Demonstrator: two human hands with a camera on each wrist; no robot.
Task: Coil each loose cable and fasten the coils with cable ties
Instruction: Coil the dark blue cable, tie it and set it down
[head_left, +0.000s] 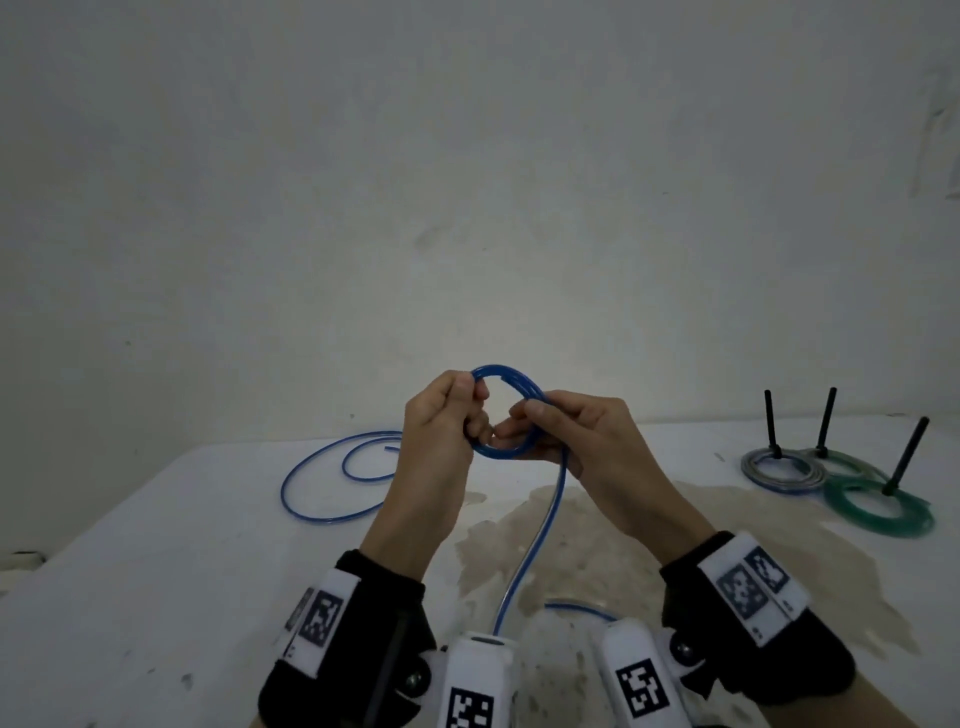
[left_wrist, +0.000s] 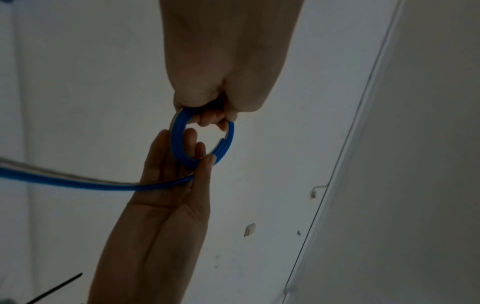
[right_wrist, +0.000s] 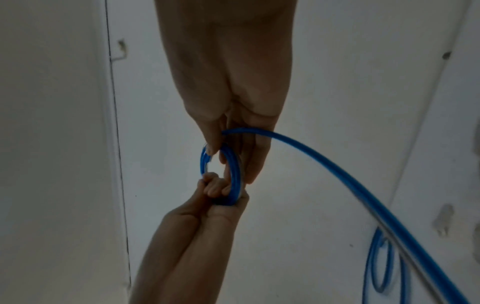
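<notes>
A small blue cable coil (head_left: 501, 452) of several turns is held up above the white table (head_left: 156, 545). My left hand (head_left: 467, 415) grips its left side with curled fingers through the ring. My right hand (head_left: 524, 421) pinches the right side, where the loose tail (head_left: 543, 519) leaves and drops toward the table. The rest of the blue cable lies in open loops (head_left: 283, 488) at the back left. The left wrist view shows the coil (left_wrist: 178, 144) under my left hand (left_wrist: 221, 88); the right wrist view shows the coil (right_wrist: 235, 172) under my right hand (right_wrist: 228, 98).
Three black pegs (head_left: 826, 421) stand at the back right with a grey coil (head_left: 779, 470) and green coils (head_left: 878, 512) around them. A brown stain (head_left: 597, 530) covers the table's middle. A black cable tie (left_wrist: 57, 288) shows low in the left wrist view.
</notes>
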